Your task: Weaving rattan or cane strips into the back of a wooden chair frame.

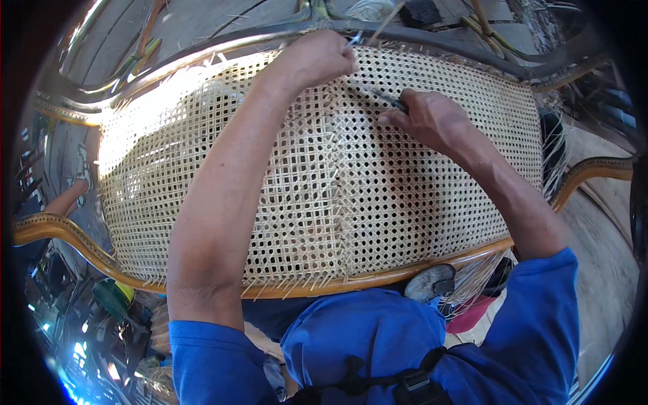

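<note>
A panel of woven cane (290,182), open-meshed, spans a curved wooden frame (398,270) before me. A raised, braided-looking seam runs down its middle. My left hand (320,57) is closed in a fist at the far edge of the panel, above the top of that seam; what its fingers pinch is hidden. To the right, my right hand (432,118) grips a thin dark metal tool (383,96). The tool lies low over the weave, its tip pointing left toward my left hand. A pale cane strand (387,23) sticks up beyond my left hand.
Cut cane ends stick out along the near rail. Loose strands (476,277) hang at the near right, beside a grey rounded object (430,282). Curved wooden arms (597,169) extend at both sides. Another person's foot (82,175) shows at the far left.
</note>
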### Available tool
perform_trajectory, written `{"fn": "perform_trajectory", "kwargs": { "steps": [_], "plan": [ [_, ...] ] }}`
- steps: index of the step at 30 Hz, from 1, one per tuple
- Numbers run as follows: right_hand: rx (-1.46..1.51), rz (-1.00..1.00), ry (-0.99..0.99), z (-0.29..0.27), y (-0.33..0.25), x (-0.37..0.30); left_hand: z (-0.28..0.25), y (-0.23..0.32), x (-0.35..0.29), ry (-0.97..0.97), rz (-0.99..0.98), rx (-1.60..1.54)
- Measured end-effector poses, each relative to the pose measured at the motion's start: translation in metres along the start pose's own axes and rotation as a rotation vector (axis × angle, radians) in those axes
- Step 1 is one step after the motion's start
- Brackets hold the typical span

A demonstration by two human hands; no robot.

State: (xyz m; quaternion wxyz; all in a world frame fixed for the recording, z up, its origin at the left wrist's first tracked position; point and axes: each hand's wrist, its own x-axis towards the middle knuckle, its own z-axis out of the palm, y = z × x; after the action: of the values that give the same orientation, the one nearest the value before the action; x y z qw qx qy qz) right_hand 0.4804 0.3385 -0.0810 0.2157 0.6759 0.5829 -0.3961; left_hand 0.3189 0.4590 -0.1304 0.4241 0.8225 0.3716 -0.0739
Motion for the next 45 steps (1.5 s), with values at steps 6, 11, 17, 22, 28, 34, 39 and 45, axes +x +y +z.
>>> {"fn": "perform_trajectory", "kwargs": {
  "steps": [6,11,17,22,28,34,39,45],
  "plan": [
    [-0.072,0.243,0.463,0.017,0.054,0.017,-0.008,0.019,-0.029,0.06,-0.126,-0.299],
    [-0.258,0.156,0.876,0.019,0.05,0.027,-0.004,0.006,-0.055,0.259,0.056,-0.103],
    [0.259,-0.669,0.479,0.003,-0.025,0.002,-0.013,0.037,-0.096,-0.052,-0.068,-0.137],
    [0.376,-0.529,0.347,0.012,-0.022,0.018,-0.031,0.038,-0.111,-0.217,-0.565,0.103],
    [0.342,-0.405,0.167,0.022,-0.022,0.035,-0.007,0.023,-0.108,-0.221,-0.495,0.394],
    [0.365,-0.388,0.117,0.024,-0.025,0.044,-0.007,0.034,-0.097,-0.343,-0.44,0.506],
    [0.393,-0.407,0.064,0.024,-0.026,0.048,-0.006,0.05,-0.088,-0.362,-0.429,0.571],
    [0.202,-0.364,0.028,0.026,-0.034,0.049,-0.005,0.063,-0.081,-0.309,-0.223,0.727]
  ]
}}
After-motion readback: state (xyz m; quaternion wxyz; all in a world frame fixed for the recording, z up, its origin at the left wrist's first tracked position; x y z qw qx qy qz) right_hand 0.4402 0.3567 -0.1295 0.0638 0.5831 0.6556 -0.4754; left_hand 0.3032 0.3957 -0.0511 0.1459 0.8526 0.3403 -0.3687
